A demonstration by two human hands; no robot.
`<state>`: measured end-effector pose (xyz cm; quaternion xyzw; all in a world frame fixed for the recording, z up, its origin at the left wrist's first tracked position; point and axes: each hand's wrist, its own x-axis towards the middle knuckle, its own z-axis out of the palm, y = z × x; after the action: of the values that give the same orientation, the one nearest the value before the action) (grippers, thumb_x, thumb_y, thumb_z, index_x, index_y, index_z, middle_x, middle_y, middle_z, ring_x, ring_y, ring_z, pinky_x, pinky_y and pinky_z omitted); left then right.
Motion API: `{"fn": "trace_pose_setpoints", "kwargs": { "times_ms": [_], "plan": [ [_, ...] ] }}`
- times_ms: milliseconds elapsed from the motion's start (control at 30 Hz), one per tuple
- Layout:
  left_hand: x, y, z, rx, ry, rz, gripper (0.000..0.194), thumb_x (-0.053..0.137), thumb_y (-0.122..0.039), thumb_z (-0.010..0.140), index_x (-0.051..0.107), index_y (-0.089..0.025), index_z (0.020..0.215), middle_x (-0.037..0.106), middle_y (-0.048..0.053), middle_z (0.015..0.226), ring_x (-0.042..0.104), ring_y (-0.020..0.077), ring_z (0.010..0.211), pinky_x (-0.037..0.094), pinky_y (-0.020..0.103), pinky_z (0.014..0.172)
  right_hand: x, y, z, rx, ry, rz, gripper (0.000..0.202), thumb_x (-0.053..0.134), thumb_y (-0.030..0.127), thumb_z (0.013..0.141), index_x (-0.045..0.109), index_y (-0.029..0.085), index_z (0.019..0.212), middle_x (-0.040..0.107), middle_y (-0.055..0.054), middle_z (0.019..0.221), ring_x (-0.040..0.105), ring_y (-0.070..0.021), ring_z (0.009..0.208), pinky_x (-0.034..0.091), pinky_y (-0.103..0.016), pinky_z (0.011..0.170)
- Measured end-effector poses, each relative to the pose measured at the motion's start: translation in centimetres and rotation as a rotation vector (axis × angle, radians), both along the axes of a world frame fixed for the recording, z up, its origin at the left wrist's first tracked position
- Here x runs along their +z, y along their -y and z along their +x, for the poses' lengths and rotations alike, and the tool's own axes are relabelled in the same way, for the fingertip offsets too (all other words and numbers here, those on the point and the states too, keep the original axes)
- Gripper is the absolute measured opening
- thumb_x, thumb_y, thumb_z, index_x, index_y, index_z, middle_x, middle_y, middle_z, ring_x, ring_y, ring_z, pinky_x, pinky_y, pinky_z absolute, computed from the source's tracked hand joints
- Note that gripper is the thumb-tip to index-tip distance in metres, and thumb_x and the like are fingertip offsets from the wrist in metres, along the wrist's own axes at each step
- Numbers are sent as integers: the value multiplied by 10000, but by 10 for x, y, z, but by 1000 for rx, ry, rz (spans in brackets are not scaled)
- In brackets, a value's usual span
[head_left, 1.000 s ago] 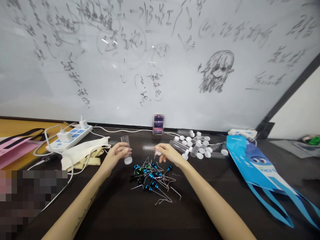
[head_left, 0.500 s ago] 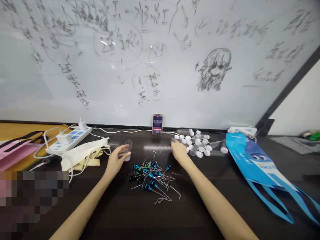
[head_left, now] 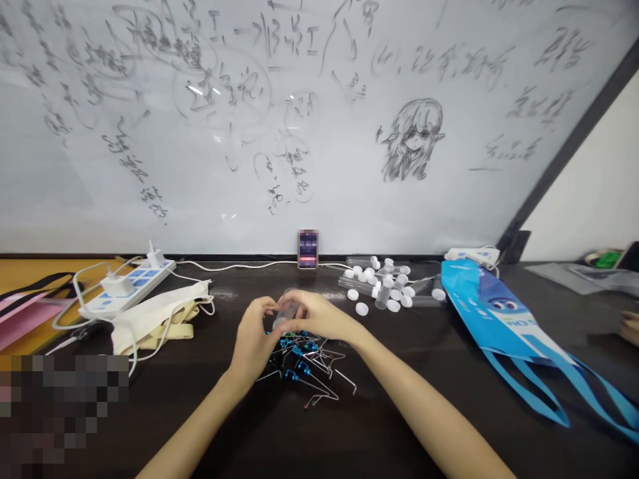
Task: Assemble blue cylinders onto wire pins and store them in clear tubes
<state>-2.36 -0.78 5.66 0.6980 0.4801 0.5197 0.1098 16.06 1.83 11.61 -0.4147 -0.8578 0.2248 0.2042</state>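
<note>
A clear plastic tube [head_left: 285,313] stands between my two hands, just beyond a tangle of thin bent metal rods. My left hand [head_left: 253,342] grips it from the left with thumb and fingers. From the other side my right hand [head_left: 322,315] has its fingers closed round the tube's upper part. Whether a cap sits in the right fingers is hidden. Blue metal clamps [head_left: 303,367] and the thin bent rods [head_left: 324,392] lie in a heap below the hands, partly covered by them.
White round caps [head_left: 362,309] and several clear tubes [head_left: 383,294] lie back right. A phone [head_left: 308,249] leans on the whiteboard. A blue bag [head_left: 492,326] lies right, a cream cloth bag [head_left: 154,316] and a power strip [head_left: 137,283] left. Part of another person's hand [head_left: 630,326] shows far right.
My right hand has come left from the caps to the tube. My left hand has carried the tube right, over the heap's far edge. The view has shifted slightly right.
</note>
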Motion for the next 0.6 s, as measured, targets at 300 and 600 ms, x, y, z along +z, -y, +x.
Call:
{"fn": "trace_pose_setpoints", "kwargs": {
  "times_ms": [300,600],
  "plan": [
    [-17,-9,-13,-130,-339,1,339,579,-429,899,512,-195,1135,643,124,1117,606,292,1085,499,467,906,-20,-48,65,-568,58,164,259,594,292,945,589,141,1155,626,-81,1130,638,-216,955,539,-409,821],
    [-33,10,5,-489,-785,90,785,458,-687,838,304,-260,1478,417,98,1519,298,311,1423,161,548,1164,-45,-54,79,-742,263,195,289,585,301,953,571,155,1202,604,-85,1191,630,-226,999,542,-424,840]
  ]
}}
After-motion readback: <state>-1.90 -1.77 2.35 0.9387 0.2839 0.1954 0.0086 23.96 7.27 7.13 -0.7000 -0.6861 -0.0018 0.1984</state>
